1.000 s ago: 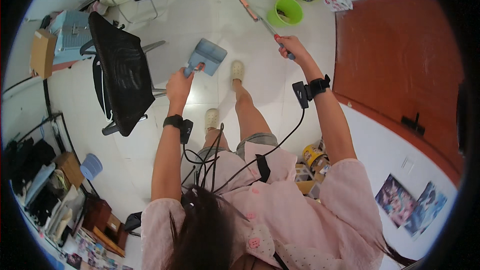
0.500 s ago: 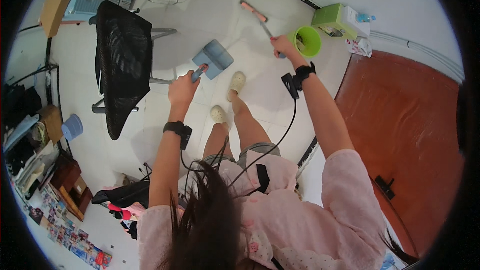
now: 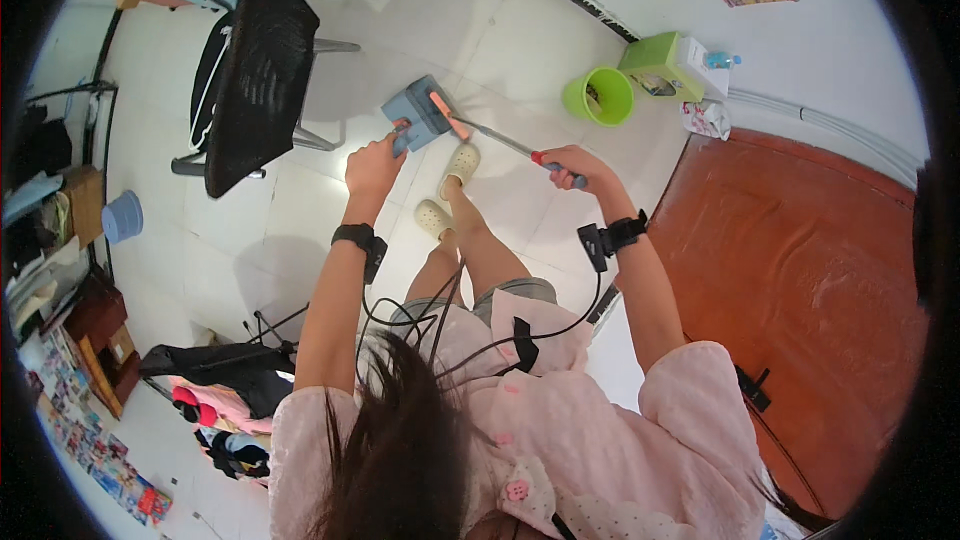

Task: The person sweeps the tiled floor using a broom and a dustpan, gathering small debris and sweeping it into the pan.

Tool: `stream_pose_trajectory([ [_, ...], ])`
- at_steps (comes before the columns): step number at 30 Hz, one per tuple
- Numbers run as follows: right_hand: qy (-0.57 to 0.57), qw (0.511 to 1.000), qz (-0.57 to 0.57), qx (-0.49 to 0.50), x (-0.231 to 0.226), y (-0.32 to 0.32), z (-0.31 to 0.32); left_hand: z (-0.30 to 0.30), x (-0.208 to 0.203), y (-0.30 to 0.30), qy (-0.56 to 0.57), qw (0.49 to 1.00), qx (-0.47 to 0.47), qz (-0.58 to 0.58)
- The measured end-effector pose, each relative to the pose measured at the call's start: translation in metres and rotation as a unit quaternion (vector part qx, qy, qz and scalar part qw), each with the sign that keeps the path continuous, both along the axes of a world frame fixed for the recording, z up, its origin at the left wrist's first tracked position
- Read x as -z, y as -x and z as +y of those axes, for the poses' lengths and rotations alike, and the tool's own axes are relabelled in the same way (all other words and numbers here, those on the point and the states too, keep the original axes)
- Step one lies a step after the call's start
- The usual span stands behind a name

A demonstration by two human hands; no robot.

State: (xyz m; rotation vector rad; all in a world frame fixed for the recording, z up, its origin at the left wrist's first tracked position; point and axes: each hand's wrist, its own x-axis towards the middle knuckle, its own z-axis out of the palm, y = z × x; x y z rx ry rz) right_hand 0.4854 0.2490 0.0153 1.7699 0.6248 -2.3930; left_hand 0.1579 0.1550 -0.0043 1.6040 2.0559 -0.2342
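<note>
My left hand is closed around the grey handle of a blue-grey dustpan, which is low over the white tiled floor. In my right hand is the grey and red grip of a small long-handled broom. Its narrow orange head lies across the right side of the dustpan, at the pan's edge. Whether the head touches the pan I cannot tell. Just below the pan is one of my cream clogs. Black bands with small devices and cables sit on both wrists.
A black mesh chair stands left of the dustpan. To the right are a green bin with something inside, a green box and a brown-red door. A blue bucket stands by shelves at far left.
My right hand has moved down, and the broom's head has swung left from the open floor onto the dustpan's right side. The dustpan stays held in my left hand.
</note>
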Motion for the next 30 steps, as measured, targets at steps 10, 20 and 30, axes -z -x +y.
stream_pose_trajectory([
  [10, -0.133, 0.969, -0.048, -0.204, -0.102, 0.028, -0.033, -0.123, -0.042, 0.022, -0.045, 0.987, -0.156, -0.008],
  [20, -0.163, 0.929, -0.026, -0.332, -0.095, 0.056, 0.003, -0.286, -0.067, -0.036, -0.085, 0.888, -0.447, -0.066],
  [30, -0.121, 0.886, 0.04, -0.447, -0.057, 0.105, -0.036, -0.42, -0.067, -0.108, -0.078, 0.779, -0.622, -0.005],
])
